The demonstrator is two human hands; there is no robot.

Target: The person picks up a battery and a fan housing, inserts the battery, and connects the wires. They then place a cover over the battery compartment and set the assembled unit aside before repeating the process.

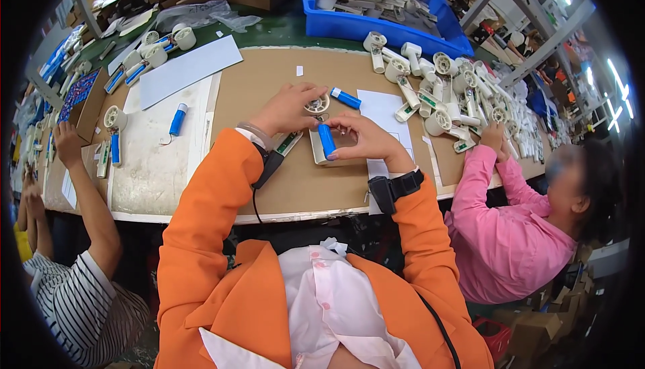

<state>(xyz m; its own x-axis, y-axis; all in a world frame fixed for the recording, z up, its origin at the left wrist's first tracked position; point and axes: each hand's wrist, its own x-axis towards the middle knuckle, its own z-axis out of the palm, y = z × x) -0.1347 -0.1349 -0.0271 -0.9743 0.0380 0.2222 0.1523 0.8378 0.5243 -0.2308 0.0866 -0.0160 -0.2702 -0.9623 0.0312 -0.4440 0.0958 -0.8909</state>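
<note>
My left hand (287, 108) is closed round the round head of a white handheld fan housing (317, 105). Below the head lies its handle with a green circuit board (289, 143), close to the left wrist. My right hand (371, 142) grips a blue cylindrical battery (326, 140) between thumb and fingers, over a white handle-shaped shell piece (318, 151). Just beyond the right fingers, a second blue battery (346, 97) lies on the cardboard-covered table.
Fan housings (463, 83) are piled to the right, before a blue bin (390, 25) of white parts. A loose battery (177, 120) and a fan with battery (115, 134) lie left. Co-workers sit on both sides; one in a pink sleeve (470, 174) handles the pile.
</note>
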